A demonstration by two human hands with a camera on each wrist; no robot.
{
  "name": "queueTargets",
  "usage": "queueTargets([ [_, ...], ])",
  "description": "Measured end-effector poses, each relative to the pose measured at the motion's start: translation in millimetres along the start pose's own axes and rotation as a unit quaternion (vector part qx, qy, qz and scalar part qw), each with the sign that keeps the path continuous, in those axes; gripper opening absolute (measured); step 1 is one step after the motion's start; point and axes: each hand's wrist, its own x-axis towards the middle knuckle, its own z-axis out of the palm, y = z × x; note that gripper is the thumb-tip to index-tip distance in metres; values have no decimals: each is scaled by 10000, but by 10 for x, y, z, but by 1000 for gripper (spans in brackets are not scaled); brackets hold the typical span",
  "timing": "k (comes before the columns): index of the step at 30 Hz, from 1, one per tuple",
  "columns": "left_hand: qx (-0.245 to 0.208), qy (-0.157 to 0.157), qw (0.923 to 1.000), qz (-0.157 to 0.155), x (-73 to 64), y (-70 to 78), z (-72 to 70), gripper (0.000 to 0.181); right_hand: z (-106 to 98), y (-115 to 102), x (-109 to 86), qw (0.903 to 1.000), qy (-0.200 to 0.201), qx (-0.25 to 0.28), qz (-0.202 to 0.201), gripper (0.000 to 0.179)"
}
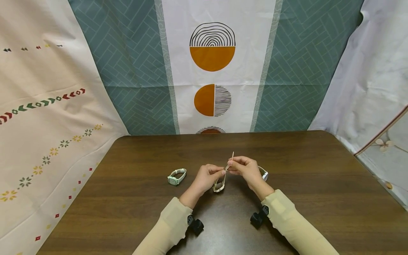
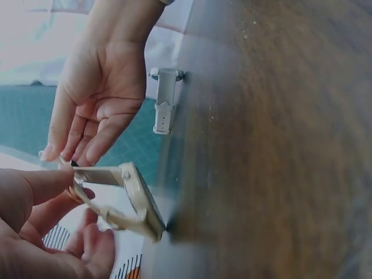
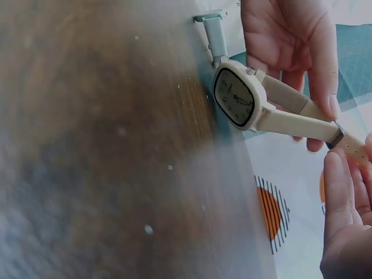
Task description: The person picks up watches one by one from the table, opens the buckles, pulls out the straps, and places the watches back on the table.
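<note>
A cream wristwatch (image 1: 220, 185) with a rounded square dial (image 3: 235, 96) is held between both hands over the middle of the brown table (image 1: 127, 198). My left hand (image 1: 220, 172) pinches one strap near the buckle. My right hand (image 1: 230, 170) pinches the other strap, whose free end (image 1: 232, 157) sticks upward. The two straps meet between the fingertips (image 3: 333, 113). The watch case (image 2: 139, 200) hangs low and seems to touch the tabletop.
A mint-green watch (image 1: 176, 176) lies on the table left of my left hand and shows again as the mint-green watch (image 3: 215, 32). A white watch (image 1: 264, 173) lies just behind my right hand, the same white watch (image 2: 164, 99). Patterned cloths hang behind.
</note>
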Motion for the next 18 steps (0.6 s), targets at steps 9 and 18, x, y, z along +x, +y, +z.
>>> queueTargets([
  [9, 113, 182, 9992, 328, -4, 19, -24, 21, -9, -13, 1, 9999, 131, -54, -11, 28],
  [18, -529, -392, 9978, -71, 22, -22, -25, 18, -15, -22, 2, 9997, 118, -189, 72, 30],
])
